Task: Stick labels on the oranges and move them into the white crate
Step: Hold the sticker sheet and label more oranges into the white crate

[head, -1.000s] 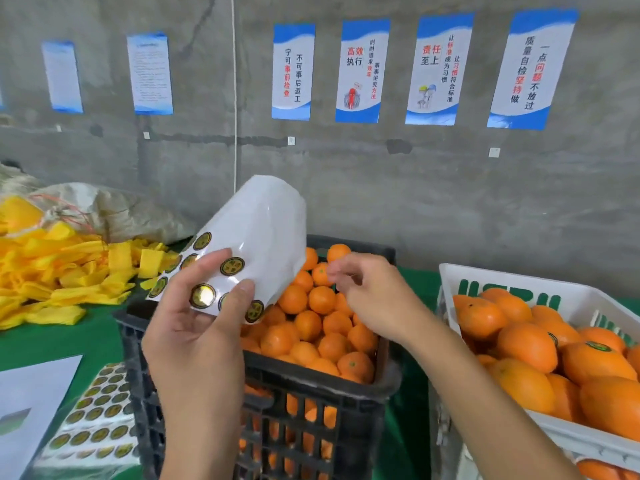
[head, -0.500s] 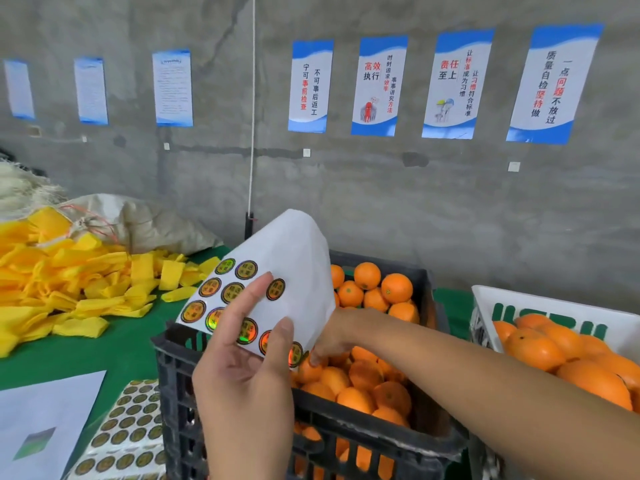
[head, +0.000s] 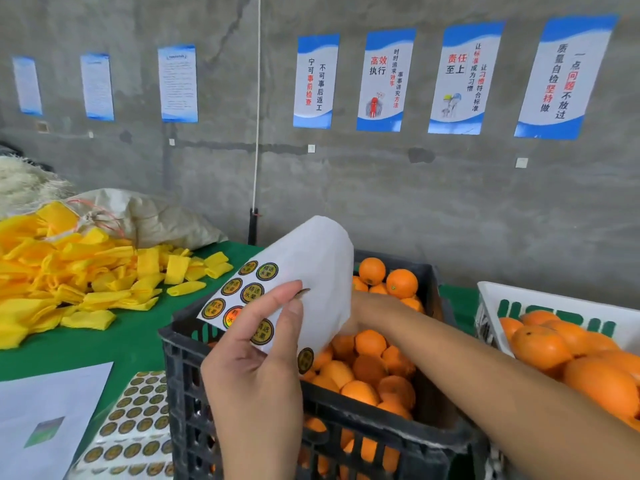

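Note:
My left hand [head: 256, 368] grips a curled white label sheet [head: 311, 265] with round gold-and-black labels, holding it over the near left corner of the black crate [head: 381, 427]. That crate is full of small oranges [head: 370, 341]. My right hand [head: 377, 308] reaches into it from the right. The sheet hides its fingers, so I cannot see whether they hold an orange. The white crate [head: 554, 306] stands to the right and holds larger oranges [head: 540, 348].
A heap of yellow foam sleeves [head: 69, 278] and a grey sack [head: 156, 216] lie at the left on the green table [head: 121, 341]. More label sheets [head: 138, 424] and a white paper [head: 45, 410] lie near the front left. A concrete wall with posters [head: 381, 81] stands close behind.
My right hand has dropped from above the black crate down among its oranges, behind the sheet. My left hand kept hold of the label sheet.

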